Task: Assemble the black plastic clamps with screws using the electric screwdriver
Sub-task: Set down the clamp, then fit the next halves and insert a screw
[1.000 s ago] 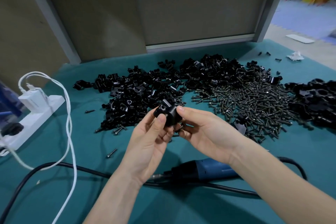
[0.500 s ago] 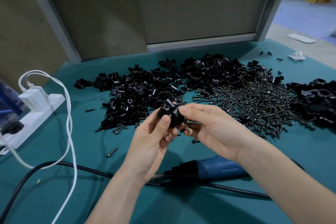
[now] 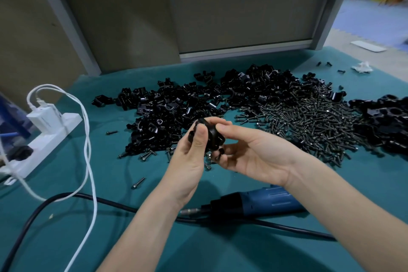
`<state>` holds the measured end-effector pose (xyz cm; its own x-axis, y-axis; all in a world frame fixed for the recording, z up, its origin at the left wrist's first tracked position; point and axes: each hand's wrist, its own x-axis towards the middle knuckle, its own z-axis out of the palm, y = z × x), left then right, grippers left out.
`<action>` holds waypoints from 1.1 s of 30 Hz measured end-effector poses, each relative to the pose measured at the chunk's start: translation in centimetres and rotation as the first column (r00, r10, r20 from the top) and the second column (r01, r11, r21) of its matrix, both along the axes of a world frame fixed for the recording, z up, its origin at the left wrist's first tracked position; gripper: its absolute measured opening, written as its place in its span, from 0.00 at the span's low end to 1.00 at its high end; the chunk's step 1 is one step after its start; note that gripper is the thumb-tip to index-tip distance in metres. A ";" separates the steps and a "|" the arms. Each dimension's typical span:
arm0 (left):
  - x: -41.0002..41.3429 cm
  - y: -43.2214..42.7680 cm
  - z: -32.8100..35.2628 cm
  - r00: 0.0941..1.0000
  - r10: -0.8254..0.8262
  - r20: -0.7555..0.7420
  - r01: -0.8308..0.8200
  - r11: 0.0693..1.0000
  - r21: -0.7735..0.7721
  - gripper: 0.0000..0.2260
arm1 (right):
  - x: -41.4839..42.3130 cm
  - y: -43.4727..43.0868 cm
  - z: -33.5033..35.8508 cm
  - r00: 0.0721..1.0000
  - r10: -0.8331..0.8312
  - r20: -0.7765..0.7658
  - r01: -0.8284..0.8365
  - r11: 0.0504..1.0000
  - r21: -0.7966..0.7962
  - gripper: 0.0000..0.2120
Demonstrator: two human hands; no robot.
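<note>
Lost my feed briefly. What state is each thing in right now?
clamp: held above the table between both hands
left hand: grips the clamp
right hand: pinches the clamp
electric screwdriver: lying on the table, not held
screws: loose pile on the table
clamp parts: loose heap
charger: plugged into the power strip

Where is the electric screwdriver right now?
In the head view, the blue electric screwdriver lies on the green table, right of centre, partly under the right forearm, nearer the person than the left hand and right hand holding a black clamp.
</note>
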<state>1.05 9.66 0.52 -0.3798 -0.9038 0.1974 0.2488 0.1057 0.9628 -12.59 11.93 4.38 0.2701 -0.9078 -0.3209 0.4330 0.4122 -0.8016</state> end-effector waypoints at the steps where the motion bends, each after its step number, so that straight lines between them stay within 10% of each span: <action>1: -0.2 0.1 0.1 1.000 0.009 -0.019 -0.008 1.000 0.021 0.28 | 0.1 0.0 0.1 1.000 -0.001 0.018 0.001 1.000 0.012 0.13; 13: 0.0 -0.4 0.5 0.978 0.036 -0.206 0.026 0.956 0.292 0.25 | -1.0 1.3 0.5 0.969 -0.203 -0.140 0.173 0.965 -0.197 0.09; 20: -0.7 0.5 0.7 0.938 0.025 -0.346 0.150 0.871 0.469 0.21 | -0.6 1.2 2.6 0.865 -0.439 -0.243 0.140 0.677 -0.723 0.13; 33: -0.7 0.8 0.4 0.951 0.033 -0.306 0.147 0.826 0.545 0.24 | 0.1 0.7 1.4 0.666 -0.576 -0.475 0.006 0.640 -0.769 0.08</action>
<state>0.31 10.42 0.95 -0.4405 -0.8699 -0.2220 0.5132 -0.4469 0.7328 -12.46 12.62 5.80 -0.0647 -0.8996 0.4320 -0.3078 -0.3938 -0.8661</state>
